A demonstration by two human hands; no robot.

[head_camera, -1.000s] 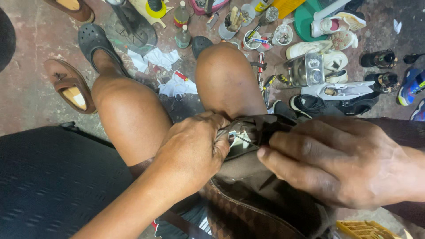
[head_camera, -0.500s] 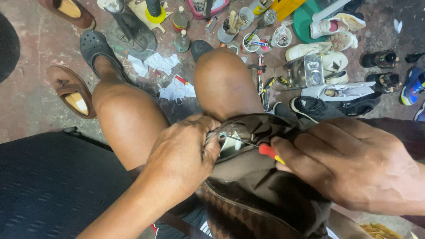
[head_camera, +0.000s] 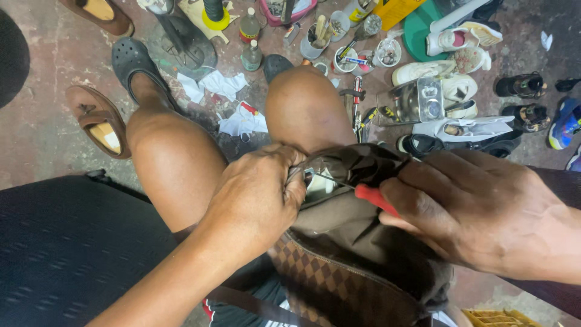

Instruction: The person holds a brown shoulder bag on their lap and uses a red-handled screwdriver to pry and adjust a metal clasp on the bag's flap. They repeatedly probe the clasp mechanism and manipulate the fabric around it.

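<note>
A brown bag (head_camera: 351,266) with a checkered panel and dark lining lies across my lap. My left hand (head_camera: 257,197) pinches the bag's folded upper edge just below my right knee. My right hand (head_camera: 478,212) grips a tool with a red handle (head_camera: 375,198); its thin metal shaft (head_camera: 327,179) points left into the fold by my left fingers. Part of the tool handle is hidden inside my fist.
Shoes and sandals (head_camera: 100,118) lie scattered on the concrete floor. Small bottles (head_camera: 251,56), cups of tools (head_camera: 315,42), crumpled paper (head_camera: 242,118) and a metal shoe last (head_camera: 181,36) stand ahead of my knees. White sneakers (head_camera: 448,72) and dark shoes (head_camera: 520,85) sit at the right.
My right hand has drawn back to the right, exposing the red handle and metal shaft of the tool. My left hand keeps its pinch on the bag's edge.
</note>
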